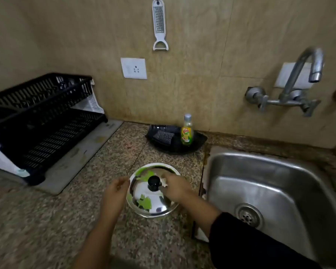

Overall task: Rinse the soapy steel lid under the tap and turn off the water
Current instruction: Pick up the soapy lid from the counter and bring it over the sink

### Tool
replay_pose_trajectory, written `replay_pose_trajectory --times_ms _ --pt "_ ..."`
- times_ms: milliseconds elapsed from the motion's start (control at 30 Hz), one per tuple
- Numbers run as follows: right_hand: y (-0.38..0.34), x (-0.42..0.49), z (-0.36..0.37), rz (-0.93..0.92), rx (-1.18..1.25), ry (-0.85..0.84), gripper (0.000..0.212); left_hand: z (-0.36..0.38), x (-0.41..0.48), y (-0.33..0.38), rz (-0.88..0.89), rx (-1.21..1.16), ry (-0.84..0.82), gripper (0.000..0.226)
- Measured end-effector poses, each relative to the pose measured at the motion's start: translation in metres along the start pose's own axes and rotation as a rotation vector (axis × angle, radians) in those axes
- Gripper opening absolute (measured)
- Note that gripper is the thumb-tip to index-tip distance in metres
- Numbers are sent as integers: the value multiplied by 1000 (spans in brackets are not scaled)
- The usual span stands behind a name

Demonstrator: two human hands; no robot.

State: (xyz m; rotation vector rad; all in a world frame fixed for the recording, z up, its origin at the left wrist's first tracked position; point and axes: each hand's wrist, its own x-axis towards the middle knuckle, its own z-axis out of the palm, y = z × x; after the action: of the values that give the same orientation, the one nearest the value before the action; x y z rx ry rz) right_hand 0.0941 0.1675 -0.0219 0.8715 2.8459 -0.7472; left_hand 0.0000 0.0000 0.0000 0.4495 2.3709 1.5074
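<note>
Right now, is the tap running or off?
Off, as far as visible. No stream falls from the tap spout, and the sink basin below shows no flow. The steel lid is on the counter, not under it.

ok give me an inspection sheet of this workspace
surface: speckled stone counter, steel sink at right
job's things: lid knob-up on the counter, green smears; tap shows no water
clutter: dish rack, soap bottle and scrubber in a black tray
grippers: left hand at the lid's rim, right hand by the knob; grip blurred
cables: nothing seen
surroundings: tiled wall, grater, socket
</note>
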Motion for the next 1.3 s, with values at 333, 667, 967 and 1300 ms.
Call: replay_pose_trajectory --times_ms 333,667,967,1300 --pt "-21 38 28 -18 -124 6 57 -5 35 -12 -50 -86 7 28" --pt "7 17 20 -69 -35 55 48 10 47 -3 -113 -25 11 39" --pt "68 -27 -59 -95 159 331 47 92 26 70 -126 -253 -196 28" --pt "177 -79 -123 23 273 498 52 215 -13 147 -216 -414 -340 37"
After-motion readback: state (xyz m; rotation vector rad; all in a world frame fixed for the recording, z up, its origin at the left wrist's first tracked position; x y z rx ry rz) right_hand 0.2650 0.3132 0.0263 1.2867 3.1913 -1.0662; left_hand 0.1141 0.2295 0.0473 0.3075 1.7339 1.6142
